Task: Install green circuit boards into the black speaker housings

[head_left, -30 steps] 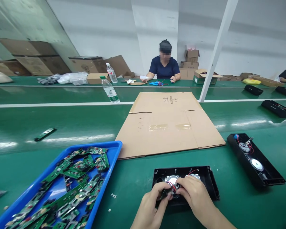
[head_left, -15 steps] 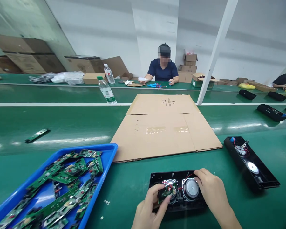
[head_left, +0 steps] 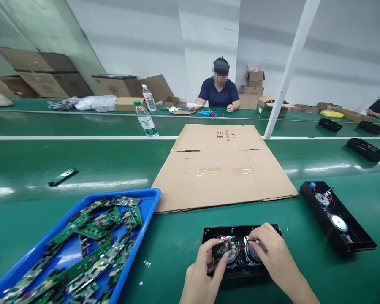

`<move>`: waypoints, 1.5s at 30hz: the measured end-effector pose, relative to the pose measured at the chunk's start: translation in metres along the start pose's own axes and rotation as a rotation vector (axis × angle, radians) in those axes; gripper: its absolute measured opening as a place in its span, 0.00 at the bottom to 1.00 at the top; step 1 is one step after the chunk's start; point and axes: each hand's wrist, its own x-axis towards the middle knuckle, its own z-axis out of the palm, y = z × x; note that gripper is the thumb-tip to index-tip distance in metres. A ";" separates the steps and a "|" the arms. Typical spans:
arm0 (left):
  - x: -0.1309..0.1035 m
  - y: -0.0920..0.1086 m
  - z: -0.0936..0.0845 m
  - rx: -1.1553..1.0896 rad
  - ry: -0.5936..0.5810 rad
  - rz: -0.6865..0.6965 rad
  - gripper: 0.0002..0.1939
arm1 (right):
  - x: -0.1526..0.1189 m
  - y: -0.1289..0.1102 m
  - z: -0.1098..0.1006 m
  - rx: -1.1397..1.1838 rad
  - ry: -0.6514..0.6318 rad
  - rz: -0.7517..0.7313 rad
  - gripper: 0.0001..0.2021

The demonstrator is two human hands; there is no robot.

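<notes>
Close in front of me lies a black speaker housing (head_left: 237, 276) with two round silver speakers and red wires inside. My left hand (head_left: 205, 270) pinches a small green circuit board (head_left: 224, 248) between thumb and fingers, above the left speaker. My right hand (head_left: 269, 253) is over the right speaker (head_left: 252, 255), covering part of it. Its thumb and forefinger close on a thin wire (head_left: 246, 241) near the middle of the housing. The fingertips hide where the wire ends.
A blue tray (head_left: 158, 195) of green circuit boards stands at left. Flattened cardboard (head_left: 224, 169) lies ahead. A second speaker housing (head_left: 338, 219) is at right, and a loose board (head_left: 63, 177) at far left. Beyond are bottles (head_left: 145, 120), a white post (head_left: 288, 71) and a seated person (head_left: 220, 93).
My right hand has moved left and inward, from the housing's far edge to the wire by the right speaker. My left hand still holds the circuit board. The view has shifted slightly.
</notes>
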 end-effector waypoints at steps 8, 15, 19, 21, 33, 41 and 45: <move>-0.001 0.009 0.004 0.036 0.071 -0.010 0.16 | 0.003 -0.006 0.004 0.430 -0.064 0.374 0.04; -0.001 0.009 0.010 -0.002 0.158 -0.022 0.17 | 0.001 -0.007 0.000 0.392 -0.073 0.134 0.09; -0.002 0.008 0.011 -0.011 0.163 0.004 0.15 | -0.001 -0.013 0.007 0.279 -0.194 -0.073 0.12; -0.002 0.007 0.011 0.010 0.164 0.009 0.15 | -0.003 -0.012 0.013 0.223 -0.172 -0.013 0.11; -0.002 0.006 0.009 0.044 0.088 0.050 0.14 | -0.002 -0.009 0.026 -0.133 0.167 -0.267 0.14; 0.000 0.005 0.006 -0.043 0.017 0.000 0.12 | -0.001 -0.015 0.030 -0.359 0.198 -0.459 0.13; 0.000 0.003 0.003 -0.050 -0.039 0.023 0.09 | -0.004 -0.015 0.033 -0.295 0.206 -0.416 0.13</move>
